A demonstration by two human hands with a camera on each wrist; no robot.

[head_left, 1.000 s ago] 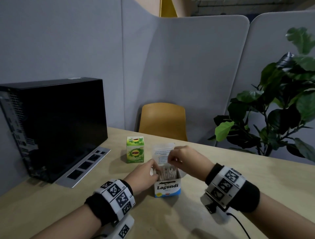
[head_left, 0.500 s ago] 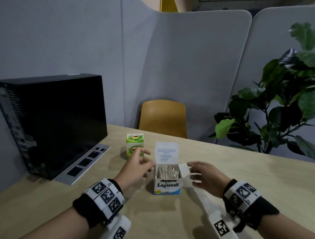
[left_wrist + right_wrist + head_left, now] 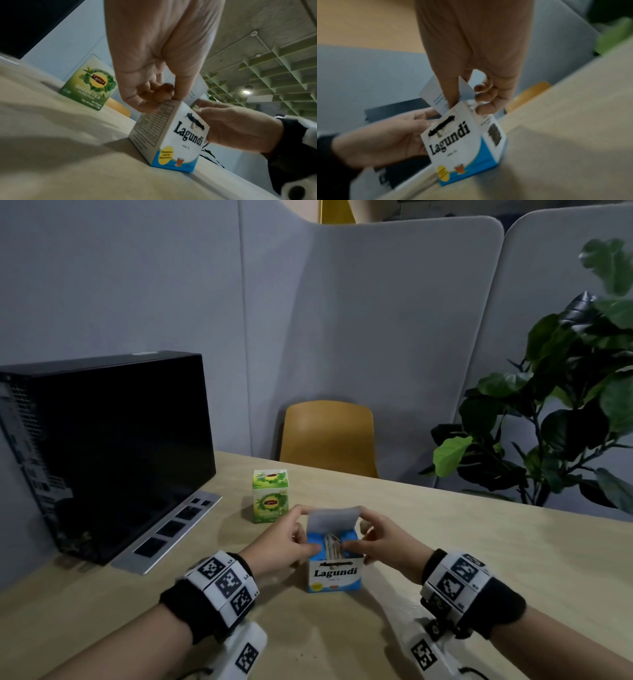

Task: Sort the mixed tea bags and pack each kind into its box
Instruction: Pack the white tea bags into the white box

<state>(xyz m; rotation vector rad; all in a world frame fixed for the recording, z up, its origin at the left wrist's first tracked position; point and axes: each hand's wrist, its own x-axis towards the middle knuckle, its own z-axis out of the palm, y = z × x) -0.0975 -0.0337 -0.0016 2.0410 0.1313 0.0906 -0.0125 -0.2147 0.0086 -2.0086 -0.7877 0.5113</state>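
Note:
A white and blue Lagundi box [image 3: 334, 575] stands on the table in front of me, with paper tea bags [image 3: 331, 543] showing in its open top. My left hand [image 3: 298, 534] grips the box's left top: thumb on the blue side flap, forefinger at the lid's corner. My right hand [image 3: 361, 530] mirrors it on the right. The white lid flap [image 3: 332, 518] leans forward over the opening. In the left wrist view my left hand [image 3: 154, 94] curls at the Lagundi box's [image 3: 171, 135] top edge. A green Lipton box [image 3: 270, 496] stands shut behind, to the left.
A black computer case [image 3: 102, 446] stands at the left with a grey panel [image 3: 168, 532] lying beside it. A yellow chair [image 3: 329, 436] and a leafy plant [image 3: 555, 419] are beyond the table [image 3: 479, 559]. Grey partitions close off the back.
Both hands have come in from beside the box and taken hold of its top. The side flaps are folded inward, and the upright lid now tips forward.

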